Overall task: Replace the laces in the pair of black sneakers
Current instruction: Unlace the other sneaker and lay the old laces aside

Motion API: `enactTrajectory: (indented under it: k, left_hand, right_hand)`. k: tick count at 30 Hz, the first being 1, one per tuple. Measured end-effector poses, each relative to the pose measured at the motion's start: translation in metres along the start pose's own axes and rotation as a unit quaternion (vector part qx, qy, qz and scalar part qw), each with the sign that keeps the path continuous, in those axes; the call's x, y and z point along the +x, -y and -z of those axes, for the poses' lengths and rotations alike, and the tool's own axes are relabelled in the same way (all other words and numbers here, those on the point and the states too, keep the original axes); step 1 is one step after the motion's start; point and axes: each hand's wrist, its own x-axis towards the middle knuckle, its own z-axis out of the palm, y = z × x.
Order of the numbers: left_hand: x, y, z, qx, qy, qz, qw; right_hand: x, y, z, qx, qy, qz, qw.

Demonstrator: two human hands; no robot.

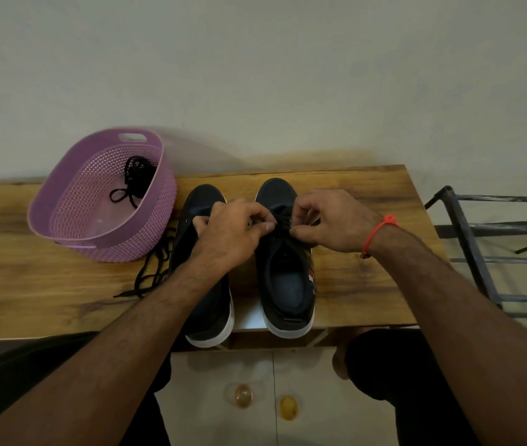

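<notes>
On the wooden table [368,194] the purple basket [72,217] sat at ten o'clock, a black lace [135,180] coiled inside. The pair stood at centre: the left sneaker [206,304] looked unlaced, a loose lace [151,272] trailing at its nine o'clock. On the right sneaker [283,284] both hands worked; the left hand [230,233] and right hand [329,220] each pinched the lace [283,222] at its eyelets. Roughly half seemed left.
</notes>
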Motion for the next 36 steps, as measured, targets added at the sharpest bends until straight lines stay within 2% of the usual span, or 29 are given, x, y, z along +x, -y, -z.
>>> enactTrajectory:
  k: [3, 5, 8, 12, 15, 20, 23, 26, 30, 33, 36]
  left_hand:
    - [0.003, 0.005, -0.002, -0.026, 0.010, 0.027, 0.999]
    - [0.001, 0.002, -0.002, -0.050, 0.037, 0.010, 0.998]
    - [0.000, 0.004, -0.003, -0.020, 0.058, -0.021, 0.998]
    - [0.001, 0.000, 0.000, 0.001, -0.001, -0.008, 1.000]
    - [0.000, -0.002, 0.005, -0.040, -0.010, -0.006, 0.999]
    - [0.000, -0.006, 0.008, -0.088, -0.028, -0.010, 0.996]
    - [-0.001, -0.010, 0.006, -0.130, 0.011, 0.009, 0.991]
    - [-0.006, -0.017, 0.007, -0.248, 0.079, 0.062, 0.964]
    - [-0.009, -0.022, 0.004, -0.311, 0.108, 0.115, 0.937]
    - [-0.010, -0.023, 0.003, -0.372, 0.126, 0.147, 0.908]
    - [-0.006, -0.024, 0.009, -0.462, 0.129, 0.157, 0.863]
  right_hand:
    - [0.000, -0.002, 0.000, 0.013, -0.011, -0.016, 1.000]
    - [0.000, -0.002, 0.001, 0.033, -0.007, -0.020, 0.999]
    - [0.000, 0.001, -0.002, 0.000, 0.026, -0.015, 1.000]
    - [0.002, 0.003, -0.006, -0.016, 0.000, -0.015, 1.000]
    - [0.002, 0.003, -0.004, 0.078, -0.005, -0.050, 0.996]
    - [0.003, 0.003, -0.007, 0.221, 0.013, -0.108, 0.969]
    - [0.003, 0.004, -0.006, 0.245, 0.036, -0.134, 0.960]
    - [0.000, 0.007, -0.003, 0.239, 0.047, -0.140, 0.960]
    - [0.000, 0.007, -0.004, 0.274, 0.027, -0.139, 0.951]
    - [0.002, 0.006, 0.001, 0.362, 0.002, -0.161, 0.918]
    - [0.004, 0.004, 0.008, 0.464, -0.036, -0.192, 0.864]
